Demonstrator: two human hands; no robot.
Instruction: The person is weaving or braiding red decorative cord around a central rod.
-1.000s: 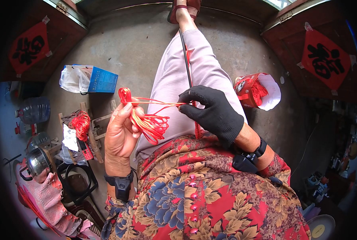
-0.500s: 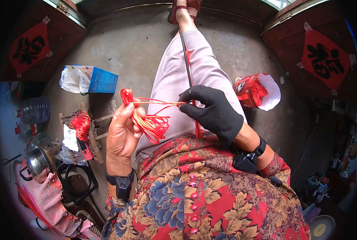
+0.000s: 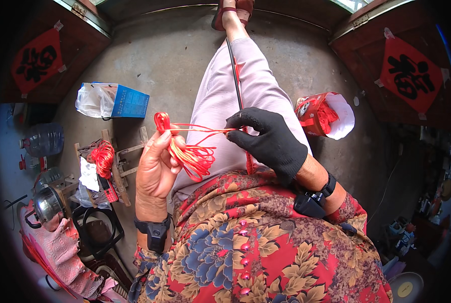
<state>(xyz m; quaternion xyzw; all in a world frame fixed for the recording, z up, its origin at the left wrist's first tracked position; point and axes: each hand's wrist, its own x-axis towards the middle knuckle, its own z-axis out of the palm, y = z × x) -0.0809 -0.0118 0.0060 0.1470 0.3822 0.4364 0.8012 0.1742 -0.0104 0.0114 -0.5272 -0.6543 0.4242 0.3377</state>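
My bare left hand (image 3: 157, 166) is closed on a looped bundle of red cord (image 3: 194, 162), pinching it near its middle; one small loop sticks up above the fingers and the longer loops hang to the right. Strands stretch from the bundle to my right hand (image 3: 271, 144), which wears a black glove. Its thumb and forefinger pinch the cord ends. A thin dark rod (image 3: 234, 70) lies along my legs and passes behind the gloved hand. Some red braided material (image 3: 249, 162) shows below that hand, partly covered.
Left on the floor stands a blue box (image 3: 129, 101) with a plastic bag in it. A wooden stool (image 3: 115, 171) holds more red cord (image 3: 102, 157) and a red phone (image 3: 108, 190). To the right is a red bucket-like container (image 3: 311, 113) with red material inside. A metal pot (image 3: 49, 206) sits lower left.
My left hand and the cord bundle have shifted very slightly to the right. The gloved right hand holds its place, still pinching the strands.
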